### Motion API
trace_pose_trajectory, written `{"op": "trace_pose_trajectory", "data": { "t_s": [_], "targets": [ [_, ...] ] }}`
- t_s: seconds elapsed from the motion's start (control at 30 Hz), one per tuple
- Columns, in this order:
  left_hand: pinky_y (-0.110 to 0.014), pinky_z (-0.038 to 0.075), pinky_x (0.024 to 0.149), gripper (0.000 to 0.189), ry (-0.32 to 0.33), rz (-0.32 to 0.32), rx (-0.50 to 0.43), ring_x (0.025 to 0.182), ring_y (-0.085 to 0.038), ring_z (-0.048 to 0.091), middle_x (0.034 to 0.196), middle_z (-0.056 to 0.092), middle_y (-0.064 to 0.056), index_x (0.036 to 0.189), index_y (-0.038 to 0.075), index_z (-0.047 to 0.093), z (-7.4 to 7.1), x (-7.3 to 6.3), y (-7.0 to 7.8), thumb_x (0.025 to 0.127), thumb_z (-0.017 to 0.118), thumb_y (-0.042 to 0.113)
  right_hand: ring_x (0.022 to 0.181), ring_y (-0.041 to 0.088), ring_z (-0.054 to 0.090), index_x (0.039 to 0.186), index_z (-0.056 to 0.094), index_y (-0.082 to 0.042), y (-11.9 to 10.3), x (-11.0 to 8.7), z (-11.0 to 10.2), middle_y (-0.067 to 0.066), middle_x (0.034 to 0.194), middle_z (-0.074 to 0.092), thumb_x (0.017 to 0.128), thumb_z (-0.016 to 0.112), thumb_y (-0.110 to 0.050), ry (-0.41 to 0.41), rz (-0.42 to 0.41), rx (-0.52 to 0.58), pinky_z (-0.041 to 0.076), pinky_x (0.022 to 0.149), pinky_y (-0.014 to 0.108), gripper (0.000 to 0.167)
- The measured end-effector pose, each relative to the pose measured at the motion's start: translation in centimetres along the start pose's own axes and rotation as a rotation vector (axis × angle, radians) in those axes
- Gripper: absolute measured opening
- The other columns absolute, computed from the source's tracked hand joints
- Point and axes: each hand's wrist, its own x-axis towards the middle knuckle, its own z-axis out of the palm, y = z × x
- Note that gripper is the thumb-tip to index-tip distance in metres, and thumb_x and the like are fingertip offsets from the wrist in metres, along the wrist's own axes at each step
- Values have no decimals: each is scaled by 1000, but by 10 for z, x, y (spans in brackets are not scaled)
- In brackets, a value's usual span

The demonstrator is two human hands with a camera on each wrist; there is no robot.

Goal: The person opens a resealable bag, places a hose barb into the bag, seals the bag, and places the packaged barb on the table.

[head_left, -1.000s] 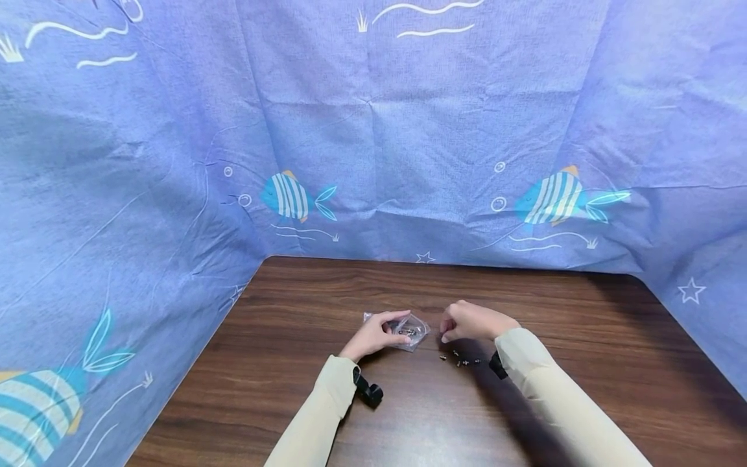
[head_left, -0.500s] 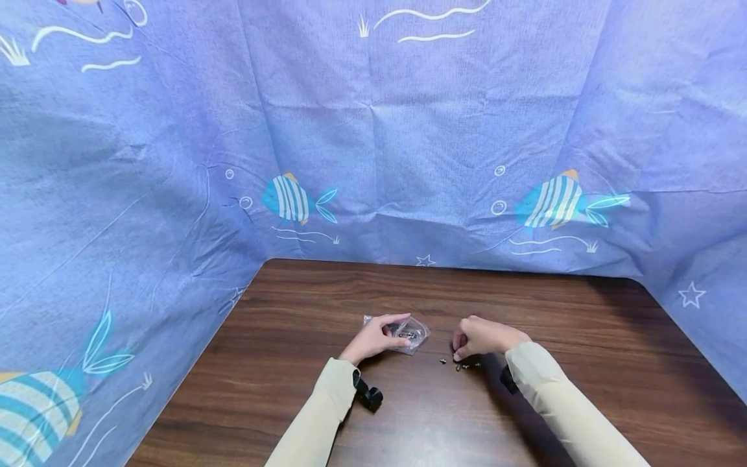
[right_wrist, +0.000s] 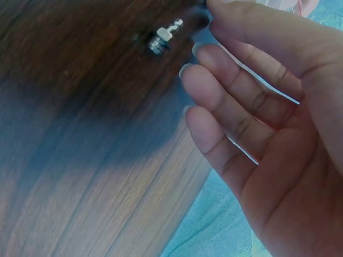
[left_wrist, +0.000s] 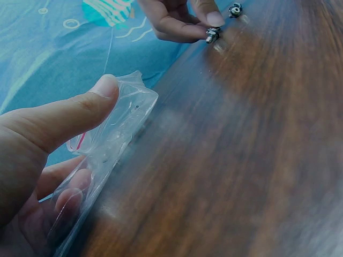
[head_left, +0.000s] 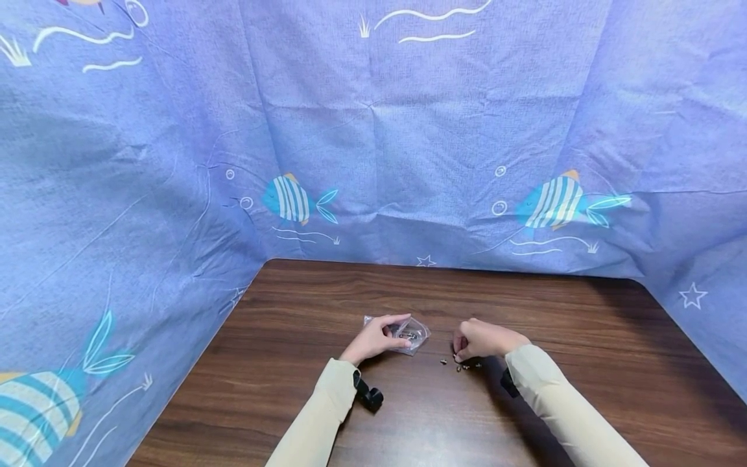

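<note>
My left hand holds a clear plastic zip bag by its mouth, thumb on one side and fingers on the other. Several small metal pieces show through the bag in the head view. To the right, my right hand reaches down to the table, thumb and forefinger pinching a small metal fitting. Another metal fitting, with a threaded end, a hex collar and a narrow knobbed tip, lies on the wood by the fingers. The remaining fingers of that hand are loosely bent.
Several loose fittings lie in a small group beneath and before the right hand. The dark wood-grain table extends around both hands. A blue cloth with printed fish hangs behind and at the sides.
My right hand has moved down and slightly right to the loose fittings, its thumb and forefinger closing on one. The left hand stays in place with the bag.
</note>
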Motion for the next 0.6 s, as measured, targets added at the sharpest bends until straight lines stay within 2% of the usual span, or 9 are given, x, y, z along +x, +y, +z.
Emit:
{"op": "trace_pose_trajectory", "data": {
  "t_s": [0.27,0.6],
  "targets": [
    [-20,38,55,58,-7,-19,21,62,-6,45,78,54,3,134,23,59,2,0,-1,80,79,30,58,-5,47,72,70,-13,-2,0,1,-11,66,63,77,75,-7,-7,-3,28,43,57,17,10],
    [-20,38,55,58,-1,-20,19,62,-6,45,75,53,4,134,24,59,1,1,-1,80,79,29,54,-6,44,69,69,-15,-2,6,2,-14,62,60,78,77,-15,0,-21,13,41,54,16,12]
  ]
}}
